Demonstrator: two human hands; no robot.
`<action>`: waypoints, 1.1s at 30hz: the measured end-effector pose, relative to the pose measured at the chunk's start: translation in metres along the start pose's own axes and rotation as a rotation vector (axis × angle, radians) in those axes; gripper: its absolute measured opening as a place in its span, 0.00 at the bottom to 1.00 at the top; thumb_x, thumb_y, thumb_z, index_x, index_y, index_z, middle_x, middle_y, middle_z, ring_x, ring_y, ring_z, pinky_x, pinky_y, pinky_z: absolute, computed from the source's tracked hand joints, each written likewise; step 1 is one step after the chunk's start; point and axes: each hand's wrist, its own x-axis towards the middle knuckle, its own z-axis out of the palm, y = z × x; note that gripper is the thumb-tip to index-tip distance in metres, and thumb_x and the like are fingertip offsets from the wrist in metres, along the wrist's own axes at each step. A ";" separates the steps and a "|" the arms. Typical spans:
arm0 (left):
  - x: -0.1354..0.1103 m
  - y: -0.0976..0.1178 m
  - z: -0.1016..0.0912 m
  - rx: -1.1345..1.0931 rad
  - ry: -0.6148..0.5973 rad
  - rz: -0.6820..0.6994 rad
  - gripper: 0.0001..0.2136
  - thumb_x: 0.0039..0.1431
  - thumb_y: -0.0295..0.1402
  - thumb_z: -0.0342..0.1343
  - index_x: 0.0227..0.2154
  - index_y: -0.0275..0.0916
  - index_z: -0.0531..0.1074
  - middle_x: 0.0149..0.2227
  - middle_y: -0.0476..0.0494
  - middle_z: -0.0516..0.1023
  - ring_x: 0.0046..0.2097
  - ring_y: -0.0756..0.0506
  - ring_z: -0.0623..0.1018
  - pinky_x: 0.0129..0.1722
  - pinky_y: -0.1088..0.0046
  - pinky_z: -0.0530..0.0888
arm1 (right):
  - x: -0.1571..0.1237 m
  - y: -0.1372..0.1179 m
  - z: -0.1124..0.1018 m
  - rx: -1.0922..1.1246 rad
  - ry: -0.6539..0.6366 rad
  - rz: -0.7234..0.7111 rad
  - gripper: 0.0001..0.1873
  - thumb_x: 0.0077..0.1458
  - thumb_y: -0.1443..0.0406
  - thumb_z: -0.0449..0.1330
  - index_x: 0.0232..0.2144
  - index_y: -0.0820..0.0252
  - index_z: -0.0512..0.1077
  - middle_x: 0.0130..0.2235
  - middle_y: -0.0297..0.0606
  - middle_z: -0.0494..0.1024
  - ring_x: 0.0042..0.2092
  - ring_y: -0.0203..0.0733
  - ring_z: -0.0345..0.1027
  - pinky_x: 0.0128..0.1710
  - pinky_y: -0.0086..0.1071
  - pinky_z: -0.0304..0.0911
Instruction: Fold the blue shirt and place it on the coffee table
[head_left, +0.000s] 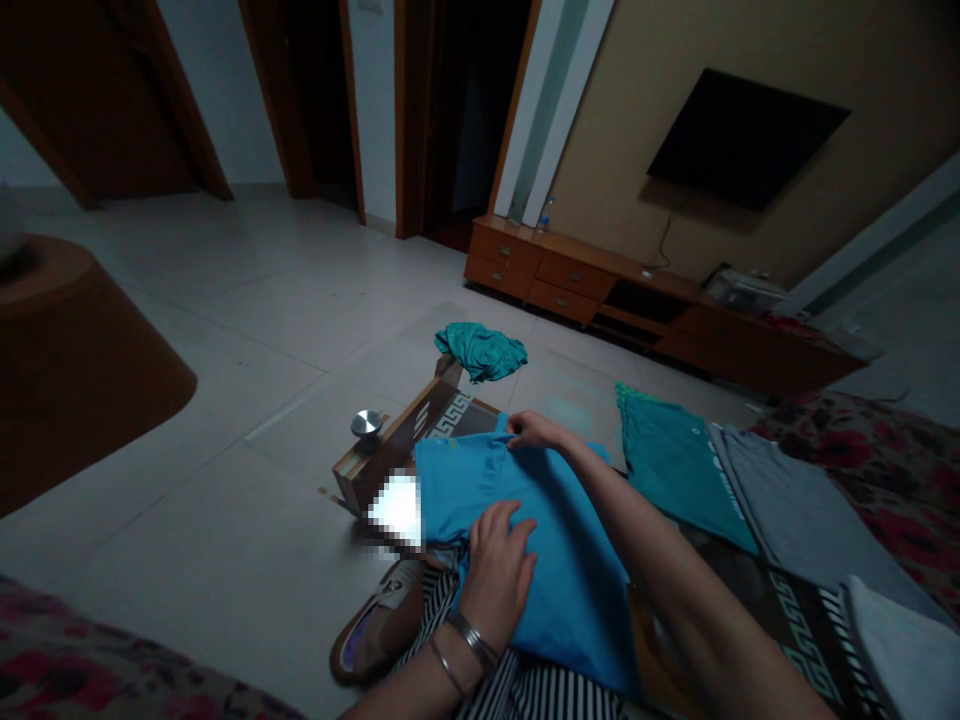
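Note:
A bright blue shirt (555,545) lies spread on a low wooden table (390,445) in front of me. My left hand (499,570) rests flat on the shirt's near side, fingers stretched out, with metal bangles on the wrist. My right hand (534,431) is at the shirt's far edge, fingers pinched on the fabric near the collar.
A teal garment (679,465) and a grey one (787,500) lie flat to the right, with a white folded cloth (900,640) nearer. A crumpled teal cloth (482,350) sits on the table's far end, a metal bowl (367,423) on its left corner. A sandal (375,630) lies on the tiled floor. A TV cabinet (570,275) stands behind.

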 end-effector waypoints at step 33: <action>0.013 0.015 0.016 0.109 -0.101 0.130 0.15 0.55 0.21 0.49 0.44 0.38 0.70 0.47 0.43 0.75 0.50 0.43 0.72 0.56 0.61 0.65 | -0.192 0.006 -0.032 0.765 0.430 -0.273 0.15 0.43 0.57 0.68 0.24 0.57 0.67 0.38 0.41 0.79 0.49 0.49 0.69 0.57 0.49 0.55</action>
